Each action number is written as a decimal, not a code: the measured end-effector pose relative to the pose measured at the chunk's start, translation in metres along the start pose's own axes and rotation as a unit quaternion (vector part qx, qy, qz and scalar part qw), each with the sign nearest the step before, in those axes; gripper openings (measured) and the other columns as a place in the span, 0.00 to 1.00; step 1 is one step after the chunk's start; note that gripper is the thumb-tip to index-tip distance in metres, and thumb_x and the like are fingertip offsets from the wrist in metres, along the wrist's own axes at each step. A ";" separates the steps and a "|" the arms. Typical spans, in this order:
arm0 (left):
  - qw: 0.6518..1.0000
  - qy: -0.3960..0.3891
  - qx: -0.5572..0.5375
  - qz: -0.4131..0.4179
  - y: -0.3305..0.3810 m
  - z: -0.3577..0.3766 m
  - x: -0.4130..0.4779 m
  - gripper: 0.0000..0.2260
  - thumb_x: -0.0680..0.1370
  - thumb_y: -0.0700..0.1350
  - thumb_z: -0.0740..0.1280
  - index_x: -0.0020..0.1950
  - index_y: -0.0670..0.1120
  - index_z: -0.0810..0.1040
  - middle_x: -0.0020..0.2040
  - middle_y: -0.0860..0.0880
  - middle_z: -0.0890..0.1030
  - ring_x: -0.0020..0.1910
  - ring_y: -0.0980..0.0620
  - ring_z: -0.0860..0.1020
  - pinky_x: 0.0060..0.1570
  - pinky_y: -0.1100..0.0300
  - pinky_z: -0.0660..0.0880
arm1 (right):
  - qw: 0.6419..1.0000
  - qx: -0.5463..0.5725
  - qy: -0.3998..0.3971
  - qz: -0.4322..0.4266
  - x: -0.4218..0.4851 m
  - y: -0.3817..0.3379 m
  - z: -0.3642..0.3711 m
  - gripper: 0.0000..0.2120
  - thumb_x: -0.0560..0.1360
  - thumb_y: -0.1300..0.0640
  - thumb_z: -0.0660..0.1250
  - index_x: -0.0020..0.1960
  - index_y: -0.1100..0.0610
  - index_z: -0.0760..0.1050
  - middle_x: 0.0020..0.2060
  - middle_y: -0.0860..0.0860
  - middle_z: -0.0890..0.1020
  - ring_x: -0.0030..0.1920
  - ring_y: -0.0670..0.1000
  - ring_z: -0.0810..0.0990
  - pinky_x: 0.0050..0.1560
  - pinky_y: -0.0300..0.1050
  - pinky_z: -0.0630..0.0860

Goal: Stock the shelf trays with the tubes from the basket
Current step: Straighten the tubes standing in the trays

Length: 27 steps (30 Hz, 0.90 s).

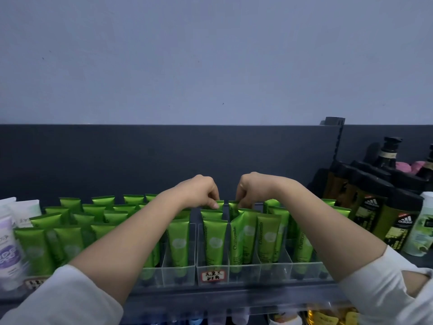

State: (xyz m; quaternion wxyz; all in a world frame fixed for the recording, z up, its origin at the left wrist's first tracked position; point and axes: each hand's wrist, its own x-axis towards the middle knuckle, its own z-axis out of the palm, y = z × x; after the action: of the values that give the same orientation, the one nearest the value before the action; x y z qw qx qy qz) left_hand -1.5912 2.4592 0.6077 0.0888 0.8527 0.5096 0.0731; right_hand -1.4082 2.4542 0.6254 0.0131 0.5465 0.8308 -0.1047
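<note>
Along the near shelf edge, clear trays [179,275] hold rows of green tubes [214,242] standing cap-down, crimped ends up. The left hand [203,191] pinches the crimp of a far-row tube [220,204]. The right hand [251,188] pinches the neighbour tube [232,208] just beside it. Curled fingers hide most of both crimps, and both forearms cover several tubes. White and purple tubes [9,249] are cut off at left, dark bottles [372,214] stand right, and the handwritten label [212,276] is unreadable.
</note>
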 end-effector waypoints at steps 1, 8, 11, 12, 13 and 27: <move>1.000 0.002 0.003 0.001 0.000 -0.001 0.000 0.10 0.73 0.49 0.72 0.52 0.49 0.82 0.49 0.52 0.83 0.50 0.52 0.79 0.54 0.49 0.77 | 1.000 0.006 0.004 0.000 -0.002 -0.001 -0.001 0.05 0.72 0.57 0.70 0.48 0.54 0.83 0.35 0.47 0.82 0.38 0.48 0.83 0.39 0.36 0.72; 0.997 0.072 0.005 0.030 0.018 -0.013 -0.011 0.06 0.75 0.49 0.69 0.50 0.52 0.82 0.49 0.55 0.83 0.51 0.53 0.79 0.54 0.50 0.76 | 0.998 0.018 0.062 -0.001 -0.020 -0.002 -0.009 0.09 0.73 0.56 0.70 0.54 0.54 0.81 0.43 0.49 0.84 0.40 0.47 0.81 0.46 0.39 0.75; 0.991 0.116 0.003 0.061 0.042 -0.017 -0.024 0.07 0.76 0.51 0.67 0.50 0.52 0.82 0.48 0.55 0.82 0.49 0.53 0.79 0.52 0.54 0.75 | 0.994 0.001 0.107 0.009 -0.035 0.004 -0.009 0.10 0.73 0.52 0.69 0.54 0.50 0.81 0.49 0.47 0.84 0.49 0.48 0.80 0.54 0.46 0.77; 0.990 0.125 0.006 0.071 0.049 -0.017 -0.028 0.07 0.76 0.52 0.67 0.50 0.52 0.82 0.47 0.55 0.82 0.48 0.53 0.79 0.50 0.56 0.74 | 0.993 0.000 0.121 0.012 -0.042 0.005 -0.008 0.10 0.73 0.52 0.69 0.54 0.49 0.81 0.49 0.45 0.83 0.51 0.48 0.79 0.55 0.49 0.77; 0.988 0.131 0.010 0.080 0.056 -0.016 -0.033 0.08 0.76 0.52 0.67 0.50 0.51 0.82 0.46 0.55 0.82 0.48 0.53 0.79 0.48 0.58 0.72 | 0.991 0.003 0.133 0.014 -0.049 0.007 -0.008 0.10 0.73 0.52 0.69 0.54 0.48 0.81 0.49 0.45 0.83 0.52 0.47 0.79 0.56 0.50 0.77; 0.978 0.128 0.160 -0.032 0.089 0.026 -0.038 0.04 0.76 0.48 0.66 0.49 0.52 0.79 0.50 0.53 0.81 0.54 0.50 0.77 0.55 0.53 0.63 | 0.994 -0.054 0.097 0.008 -0.056 0.006 0.009 0.08 0.74 0.54 0.67 0.52 0.48 0.81 0.42 0.43 0.80 0.47 0.48 0.74 0.47 0.44 0.70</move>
State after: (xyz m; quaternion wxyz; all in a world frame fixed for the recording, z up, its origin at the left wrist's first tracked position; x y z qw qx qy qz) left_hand -1.5278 2.3823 0.6014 -0.1128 0.8224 0.5492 0.0961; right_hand -1.3812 2.4040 0.6237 -0.0375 0.5588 0.8284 -0.0058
